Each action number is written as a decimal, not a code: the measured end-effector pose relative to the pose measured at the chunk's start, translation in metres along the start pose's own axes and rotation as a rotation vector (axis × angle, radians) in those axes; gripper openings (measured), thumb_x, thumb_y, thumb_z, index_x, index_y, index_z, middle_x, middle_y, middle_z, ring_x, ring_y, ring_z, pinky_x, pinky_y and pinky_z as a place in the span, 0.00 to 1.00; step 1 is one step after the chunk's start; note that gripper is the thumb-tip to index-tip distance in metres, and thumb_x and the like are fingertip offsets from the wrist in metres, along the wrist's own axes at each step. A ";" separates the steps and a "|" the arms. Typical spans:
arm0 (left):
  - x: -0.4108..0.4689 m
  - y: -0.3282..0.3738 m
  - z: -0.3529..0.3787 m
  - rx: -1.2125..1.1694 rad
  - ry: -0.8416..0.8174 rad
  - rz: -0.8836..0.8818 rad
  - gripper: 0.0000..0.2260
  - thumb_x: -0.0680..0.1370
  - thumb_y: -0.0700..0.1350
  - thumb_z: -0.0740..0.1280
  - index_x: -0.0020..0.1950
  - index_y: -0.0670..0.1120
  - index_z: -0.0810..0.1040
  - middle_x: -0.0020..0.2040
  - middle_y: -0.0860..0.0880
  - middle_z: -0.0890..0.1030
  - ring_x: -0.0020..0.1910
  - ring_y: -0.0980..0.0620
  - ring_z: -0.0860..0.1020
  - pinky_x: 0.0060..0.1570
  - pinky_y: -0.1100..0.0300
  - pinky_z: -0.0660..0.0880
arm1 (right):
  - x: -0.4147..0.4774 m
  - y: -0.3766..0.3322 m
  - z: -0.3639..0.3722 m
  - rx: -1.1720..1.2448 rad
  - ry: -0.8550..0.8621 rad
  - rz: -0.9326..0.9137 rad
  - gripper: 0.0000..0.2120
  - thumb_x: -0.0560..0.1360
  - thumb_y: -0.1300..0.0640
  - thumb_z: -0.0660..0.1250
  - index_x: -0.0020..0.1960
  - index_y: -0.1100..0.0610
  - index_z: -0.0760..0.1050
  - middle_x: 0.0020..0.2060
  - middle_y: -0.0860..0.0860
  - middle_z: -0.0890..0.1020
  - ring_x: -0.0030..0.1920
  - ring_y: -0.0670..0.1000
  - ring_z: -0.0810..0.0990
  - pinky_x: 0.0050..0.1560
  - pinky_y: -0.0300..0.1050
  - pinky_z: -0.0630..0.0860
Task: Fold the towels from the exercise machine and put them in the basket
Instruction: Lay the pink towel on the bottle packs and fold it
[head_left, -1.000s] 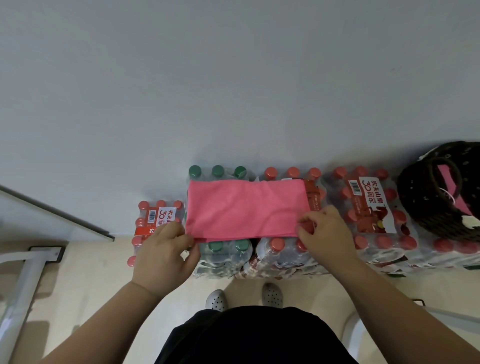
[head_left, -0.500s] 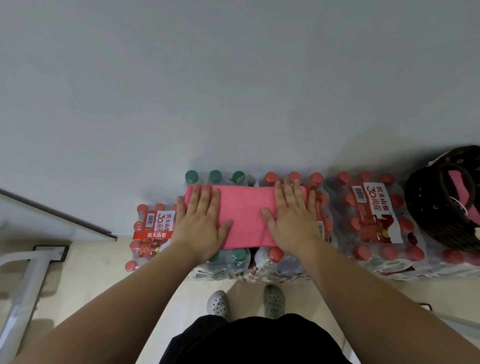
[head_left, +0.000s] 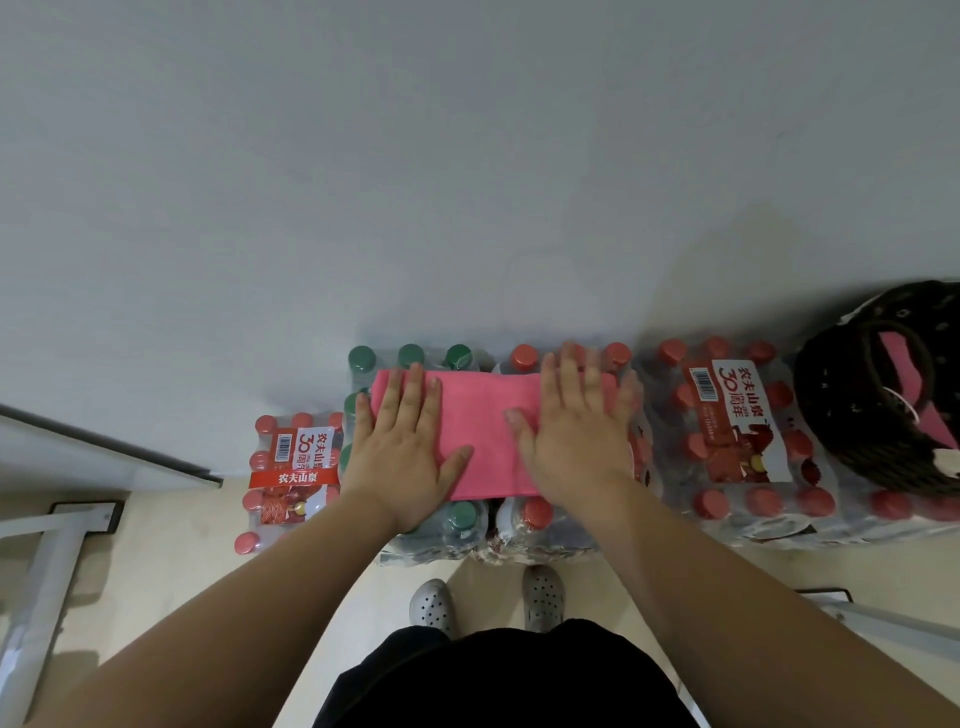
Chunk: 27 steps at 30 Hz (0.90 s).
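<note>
A folded pink towel (head_left: 488, 421) lies flat on top of shrink-wrapped packs of water bottles (head_left: 462, 525) against the wall. My left hand (head_left: 405, 447) rests palm down on the towel's left end, fingers spread. My right hand (head_left: 576, 436) presses flat on its right end, covering that edge. A dark wicker basket (head_left: 852, 415) stands on the packs at the far right, with another pink towel (head_left: 904, 374) inside it.
More bottle packs with red caps (head_left: 737, 431) fill the space between the towel and the basket; a lower pack (head_left: 291, 467) sits at the left. A white metal frame (head_left: 47, 582) stands on the floor at the left. The wall is close behind.
One second ago both hands pinched the towel's near corners. They then moved onto the towel and lie flat on it; since half a second ago they have barely shifted.
</note>
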<state>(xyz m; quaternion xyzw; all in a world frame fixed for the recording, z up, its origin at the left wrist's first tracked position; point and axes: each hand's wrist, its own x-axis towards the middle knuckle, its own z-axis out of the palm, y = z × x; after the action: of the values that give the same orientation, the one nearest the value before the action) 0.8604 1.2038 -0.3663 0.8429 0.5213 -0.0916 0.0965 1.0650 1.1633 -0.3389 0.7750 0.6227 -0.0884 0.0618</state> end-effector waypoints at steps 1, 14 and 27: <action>-0.001 0.001 0.000 -0.001 0.006 -0.002 0.39 0.77 0.70 0.36 0.79 0.46 0.33 0.79 0.44 0.32 0.77 0.43 0.31 0.76 0.40 0.38 | -0.001 -0.012 -0.002 0.027 0.001 -0.032 0.38 0.78 0.33 0.34 0.80 0.56 0.35 0.79 0.53 0.36 0.78 0.58 0.31 0.73 0.67 0.30; -0.027 -0.019 0.005 -0.144 0.095 -0.153 0.30 0.80 0.65 0.40 0.81 0.57 0.42 0.81 0.42 0.45 0.80 0.43 0.39 0.73 0.44 0.32 | 0.000 -0.028 0.024 0.015 -0.034 -0.100 0.32 0.81 0.35 0.37 0.81 0.47 0.37 0.79 0.48 0.33 0.77 0.59 0.29 0.75 0.68 0.34; -0.034 -0.023 -0.027 -0.610 0.168 -0.004 0.31 0.80 0.49 0.63 0.81 0.49 0.54 0.80 0.46 0.56 0.75 0.44 0.62 0.71 0.51 0.64 | 0.002 -0.024 0.026 0.018 -0.057 -0.116 0.34 0.78 0.33 0.36 0.80 0.45 0.36 0.79 0.47 0.32 0.77 0.58 0.30 0.75 0.67 0.35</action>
<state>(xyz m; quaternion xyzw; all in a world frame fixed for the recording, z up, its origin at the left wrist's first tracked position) 0.8260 1.1915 -0.3327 0.7788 0.5326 0.1386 0.3012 1.0400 1.1653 -0.3641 0.7354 0.6637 -0.1193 0.0675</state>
